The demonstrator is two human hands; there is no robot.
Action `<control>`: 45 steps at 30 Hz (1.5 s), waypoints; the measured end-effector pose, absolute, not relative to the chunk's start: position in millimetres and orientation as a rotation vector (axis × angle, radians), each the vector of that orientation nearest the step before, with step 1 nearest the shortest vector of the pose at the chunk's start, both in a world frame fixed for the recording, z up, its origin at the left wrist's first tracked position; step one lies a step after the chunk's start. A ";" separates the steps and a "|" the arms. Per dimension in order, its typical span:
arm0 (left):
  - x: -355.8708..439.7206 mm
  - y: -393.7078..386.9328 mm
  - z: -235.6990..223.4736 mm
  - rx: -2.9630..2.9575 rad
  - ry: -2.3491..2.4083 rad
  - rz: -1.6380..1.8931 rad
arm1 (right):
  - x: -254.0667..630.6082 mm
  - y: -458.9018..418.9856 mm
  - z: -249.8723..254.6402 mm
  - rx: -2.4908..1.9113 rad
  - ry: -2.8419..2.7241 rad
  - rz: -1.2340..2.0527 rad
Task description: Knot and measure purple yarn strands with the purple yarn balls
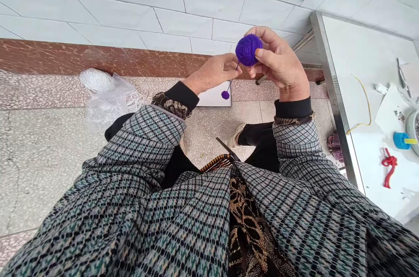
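My right hand (pixel 281 56) grips a round ball of purple yarn (pixel 247 50) between thumb and fingers, out in front of me. Close beside it, my left hand (pixel 216 72) has its fingers pinched on a purple yarn strand (pixel 231 81) that runs down from the ball. At the strand's lower end is a small purple clump of yarn (pixel 225 94), seen against a white board (pixel 212 99); whether it hangs or rests there, I cannot tell. On my lap, a dark stick or handle (pixel 225 148) pokes out near an orange-and-black woven edge (pixel 216 162).
A white table (pixel 356 59) with a metal edge stands at right, bearing a yellow cord (pixel 368 104), a red knotted cord (pixel 389 167) and a blue cap (pixel 402 140). White yarn (pixel 96 80) and a clear plastic bag (pixel 108 104) lie on the floor at left. A tiled wall is ahead.
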State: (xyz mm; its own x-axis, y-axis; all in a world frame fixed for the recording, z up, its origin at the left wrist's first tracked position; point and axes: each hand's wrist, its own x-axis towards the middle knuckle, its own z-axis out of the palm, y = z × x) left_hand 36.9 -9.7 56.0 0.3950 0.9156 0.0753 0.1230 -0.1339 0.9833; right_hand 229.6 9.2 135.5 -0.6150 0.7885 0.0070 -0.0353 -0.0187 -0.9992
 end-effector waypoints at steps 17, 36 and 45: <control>-7.3 -5.8 67.7 1.722 0.977 0.749 | 247.6 45.0 91.5 -0.631 -2.247 1.912; 6.3 -8.2 26.5 1.408 0.733 0.803 | 209.7 23.5 139.7 -0.595 -1.525 1.510; 11.5 -36.2 5.9 1.033 0.600 0.783 | 223.3 39.8 132.7 -0.828 -1.420 1.386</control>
